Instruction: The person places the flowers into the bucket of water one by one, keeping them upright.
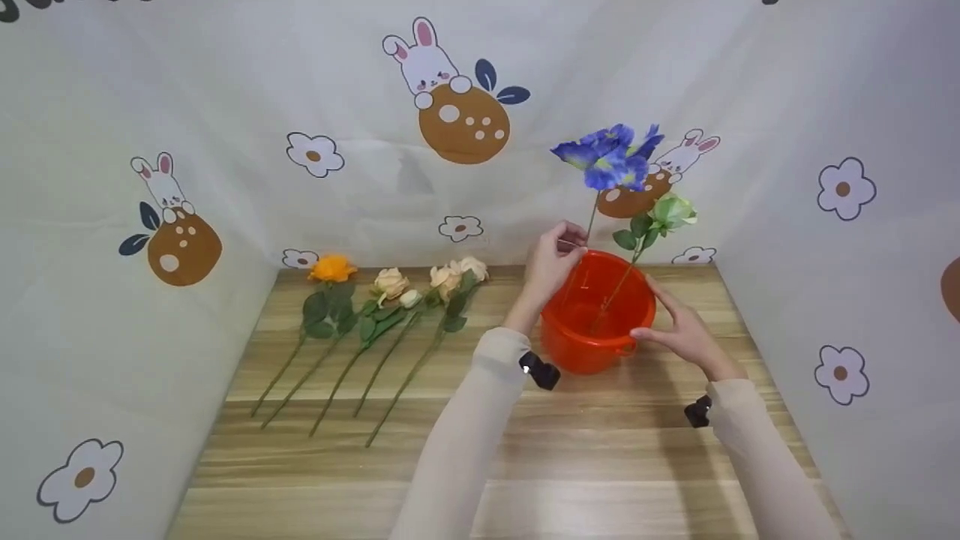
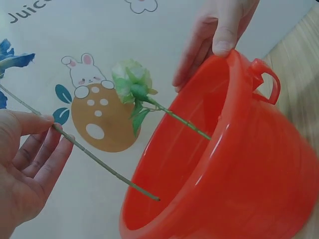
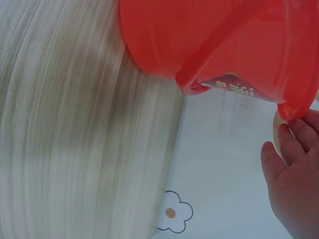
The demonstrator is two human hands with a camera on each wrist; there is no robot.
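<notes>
Between thumb and fingertips, my left hand [image 1: 553,259] pinches the thin green stem of a blue-purple artificial flower [image 1: 611,157]. The flower stands up above the red bucket [image 1: 566,341], and the stem's lower end reaches inside the bucket's mouth in the left wrist view. My right hand [image 1: 682,330] holds the bucket's right side, thumb at the near part of the rim and fingers along the outside. A pale green rose [image 2: 132,82] leans out of the bucket, its stem resting inside.
Left of the bucket, on the wooden table [image 1: 450,480], lie an orange flower [image 1: 332,268] and several cream roses [image 1: 390,283], stems toward me. A printed cloth [image 1: 360,202] walls the table at the back and sides. The bucket's red handle [image 3: 219,42] hangs along its side.
</notes>
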